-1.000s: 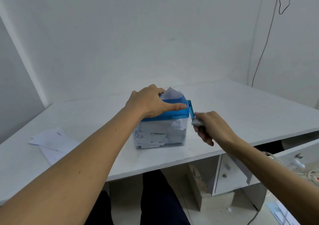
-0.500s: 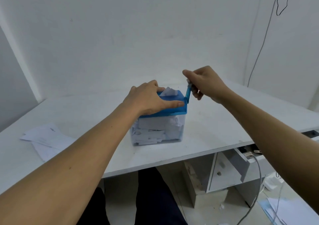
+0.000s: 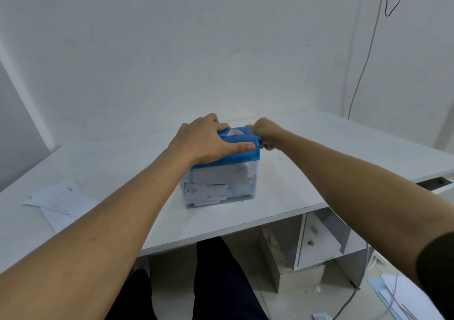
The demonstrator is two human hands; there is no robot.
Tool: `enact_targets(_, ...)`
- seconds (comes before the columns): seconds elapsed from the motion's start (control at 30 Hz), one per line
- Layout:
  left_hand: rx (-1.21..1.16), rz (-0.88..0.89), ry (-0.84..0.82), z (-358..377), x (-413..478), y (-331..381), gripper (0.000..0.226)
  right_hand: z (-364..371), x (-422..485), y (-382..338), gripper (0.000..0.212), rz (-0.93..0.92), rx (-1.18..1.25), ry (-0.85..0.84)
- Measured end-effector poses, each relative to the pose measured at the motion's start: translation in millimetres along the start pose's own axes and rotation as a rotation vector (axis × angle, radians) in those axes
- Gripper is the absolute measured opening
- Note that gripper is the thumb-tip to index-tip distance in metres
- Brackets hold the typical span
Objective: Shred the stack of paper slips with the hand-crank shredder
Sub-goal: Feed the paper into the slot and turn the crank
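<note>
A hand-crank shredder with a blue lid (image 3: 242, 156) and a clear bin (image 3: 221, 187) full of white shreds stands on the white desk (image 3: 307, 172). A white paper slip (image 3: 234, 132) pokes up from the slot in the lid. My left hand (image 3: 204, 142) lies flat over the lid, thumb along its front edge, holding it down. My right hand (image 3: 266, 134) is closed around the crank at the lid's right side; the crank handle is hidden inside the fist. Several paper slips (image 3: 59, 200) lie loose on the desk at the left.
White walls close in behind and on both sides of the desk. A thin cable (image 3: 366, 59) hangs down the right wall. Under the desk at the right are a drawer unit (image 3: 317, 241) and papers on the floor (image 3: 405, 297). My dark-trousered legs (image 3: 221, 278) are below.
My right hand has swung the crank round: from low in front of the shredder's right side, up above it, and now down behind the lid's right edge. The slip sits lower in the slot.
</note>
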State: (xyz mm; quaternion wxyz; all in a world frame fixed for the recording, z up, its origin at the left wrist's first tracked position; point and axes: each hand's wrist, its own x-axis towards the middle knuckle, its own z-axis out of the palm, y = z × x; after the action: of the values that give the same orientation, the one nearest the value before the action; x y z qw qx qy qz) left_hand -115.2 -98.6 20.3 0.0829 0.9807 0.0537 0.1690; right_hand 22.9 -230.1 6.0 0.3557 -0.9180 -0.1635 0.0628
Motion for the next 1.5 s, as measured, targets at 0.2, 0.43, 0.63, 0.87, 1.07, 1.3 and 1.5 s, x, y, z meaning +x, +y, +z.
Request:
enact_targets(0.2,0.090,-0.008,-0.016,4,3,0,0.094,13,-17,27,0.030,0.160,0.030,-0.311)
enact_targets(0.43,0.123,-0.010,-0.044,4,4,-1,0.106,1,-73,55,0.033,0.161,0.319,-0.402)
enact_targets(0.63,0.130,0.010,-0.047,4,5,-2,0.099,-44,-109,31,0.037,-0.069,0.579,-0.284)
enact_targets(0.87,0.097,0.020,-0.031,3,3,1,0.104,-41,-58,9,0.038,-0.188,0.630,-0.074)
enact_targets(1.07,0.105,0.031,-0.028,5,3,-2,0.101,17,-18,39,0.014,0.052,0.545,-0.085)
enact_targets(1.3,0.071,-0.009,-0.023,5,2,0,0.103,28,-57,62,0.028,0.011,0.360,-0.049)
enact_targets(1.5,0.066,-0.015,-0.031,4,3,-1,0.099,-25,-107,45,0.034,-0.094,0.547,-0.226)
